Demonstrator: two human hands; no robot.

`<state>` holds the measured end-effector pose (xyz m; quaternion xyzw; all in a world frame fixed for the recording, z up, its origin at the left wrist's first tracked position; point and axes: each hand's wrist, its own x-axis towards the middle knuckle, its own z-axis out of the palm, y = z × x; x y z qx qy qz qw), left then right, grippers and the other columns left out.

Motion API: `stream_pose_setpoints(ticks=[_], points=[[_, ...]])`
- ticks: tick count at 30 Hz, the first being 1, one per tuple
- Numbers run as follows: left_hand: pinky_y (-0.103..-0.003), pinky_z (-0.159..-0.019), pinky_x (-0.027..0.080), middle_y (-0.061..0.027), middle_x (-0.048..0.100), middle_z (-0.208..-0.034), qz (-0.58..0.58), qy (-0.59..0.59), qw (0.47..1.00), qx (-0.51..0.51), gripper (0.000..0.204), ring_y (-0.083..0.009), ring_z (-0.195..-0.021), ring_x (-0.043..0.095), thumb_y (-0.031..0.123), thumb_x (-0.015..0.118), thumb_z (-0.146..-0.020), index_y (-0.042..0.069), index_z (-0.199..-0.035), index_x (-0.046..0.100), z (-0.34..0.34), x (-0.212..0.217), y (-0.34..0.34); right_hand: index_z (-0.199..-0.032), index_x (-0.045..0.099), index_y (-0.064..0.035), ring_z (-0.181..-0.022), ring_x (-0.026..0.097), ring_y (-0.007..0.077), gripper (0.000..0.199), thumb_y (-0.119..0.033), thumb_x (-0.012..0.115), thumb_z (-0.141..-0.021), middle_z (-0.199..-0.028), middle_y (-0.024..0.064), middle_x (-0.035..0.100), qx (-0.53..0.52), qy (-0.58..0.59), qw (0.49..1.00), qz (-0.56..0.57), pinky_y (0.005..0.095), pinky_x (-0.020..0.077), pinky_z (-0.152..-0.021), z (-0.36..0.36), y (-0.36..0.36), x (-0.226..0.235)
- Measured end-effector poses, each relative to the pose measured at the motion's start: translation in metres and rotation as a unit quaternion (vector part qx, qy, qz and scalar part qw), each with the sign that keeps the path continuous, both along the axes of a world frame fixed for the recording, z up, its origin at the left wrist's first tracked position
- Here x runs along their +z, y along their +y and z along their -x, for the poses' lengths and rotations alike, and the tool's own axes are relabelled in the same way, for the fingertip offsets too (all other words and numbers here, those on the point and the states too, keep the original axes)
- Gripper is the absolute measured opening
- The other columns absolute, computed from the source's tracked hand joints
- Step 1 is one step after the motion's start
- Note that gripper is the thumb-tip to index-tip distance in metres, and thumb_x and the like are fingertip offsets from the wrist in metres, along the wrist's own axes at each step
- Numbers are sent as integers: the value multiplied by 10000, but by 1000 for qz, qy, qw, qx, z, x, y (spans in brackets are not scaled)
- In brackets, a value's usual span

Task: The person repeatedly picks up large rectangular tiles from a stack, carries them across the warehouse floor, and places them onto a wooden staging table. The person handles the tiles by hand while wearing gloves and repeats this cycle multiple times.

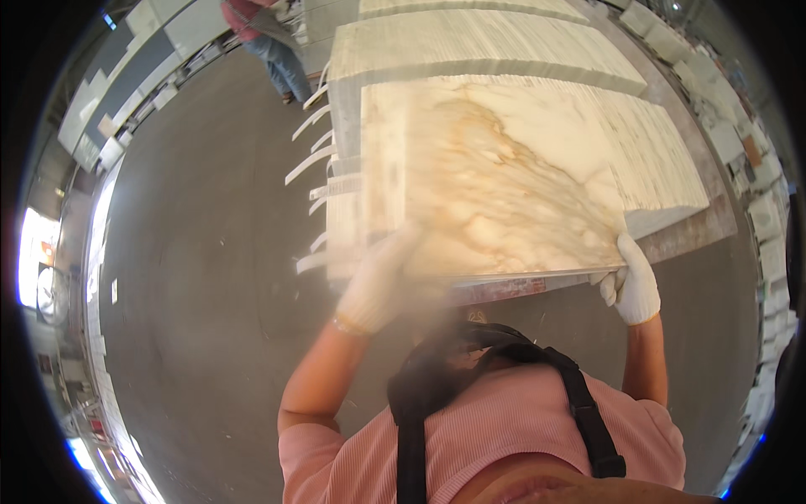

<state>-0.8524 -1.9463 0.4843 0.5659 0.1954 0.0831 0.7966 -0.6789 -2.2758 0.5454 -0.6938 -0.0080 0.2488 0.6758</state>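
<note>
A thin marble slab [504, 193], cream with brown veins, lies flat-side up at the near end of a row of stacked slabs. My right hand [635, 286], in a white glove, is closed round its near right corner, with fingers curling beneath the edge. At the near left part of the slab is my left hand [378, 281], also gloved, gripping the edge. That side of the picture is smeared, so the left fingers show poorly. Behind the slab, a block of pale slabs standing on edge [659, 155] is partly covered by it.
White straps [306, 164] stick out from the stack's left side. Farther back stands another row of slabs [487, 46]. A person in jeans [285, 63] is at the far left, on the grey floor [201, 277]. Pale stone pieces [722, 92] line the right side.
</note>
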Motion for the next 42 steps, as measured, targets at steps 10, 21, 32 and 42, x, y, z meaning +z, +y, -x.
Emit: stream_pose_setpoints(ticks=[10,21,32,42], points=[[-440,-875,609,-157,600,-1396,-143,-30,986,-84,621,-289,-1196,657,346,574,-1022,1,-1510,407,4,16,11,-1097,694,54,-450,587,130,563,-476,548,-977,-707,100,696,19,22,998,-53,232,398,-363,19,-3,-5],[-372,-690,534,-118,685,-1033,-24,20,998,61,356,-283,-896,673,266,721,-870,73,-1160,648,15,21,-48,-1163,682,57,-513,568,146,544,-423,608,-917,-785,91,707,98,36,990,-94,248,420,-448,-8,-35,-6],[-335,-846,538,-111,658,-1224,-38,34,999,14,626,-192,-1043,641,407,656,-953,-48,-1370,548,29,39,-93,-1229,653,53,-660,685,222,663,-492,643,-854,-896,134,734,226,60,972,20,318,540,-532,-56,-60,15],[-335,-946,542,-101,651,-1259,145,-6,989,27,507,-189,-1123,647,313,602,-1009,-41,-1370,563,-9,59,-64,-1383,580,9,-1097,689,242,531,-322,646,-973,-1295,133,672,132,125,981,60,383,604,-886,-83,-5,35]])
